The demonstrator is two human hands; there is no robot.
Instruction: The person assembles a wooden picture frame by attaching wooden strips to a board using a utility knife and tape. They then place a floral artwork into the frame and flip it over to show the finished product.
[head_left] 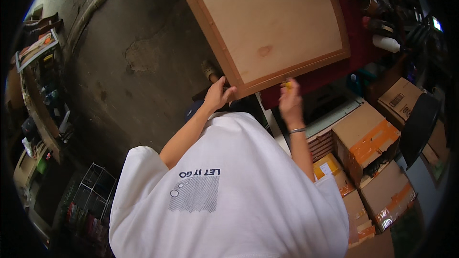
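Observation:
A large square wooden frame point(292, 73) with a pale panel point(272, 14) set inside it lies at the top middle. Its near left corner is in the grip of my left hand point(217, 96), thumb on top and the other fingers at the outer edge. Just off the frame's near edge, my right hand point(290, 105) is closed around a small yellow object point(287, 85); motion blur and the fingers hide what kind it is. A brownish knot mark shows on the panel.
Under the frame is a dark red cloth point(358, 33). Several cardboard boxes point(366, 138) with orange tape stand at the right, beside a black curved object point(419, 129). A white bottle point(386, 43) lies among clutter at upper right. Wire racking point(95, 181) stands lower left.

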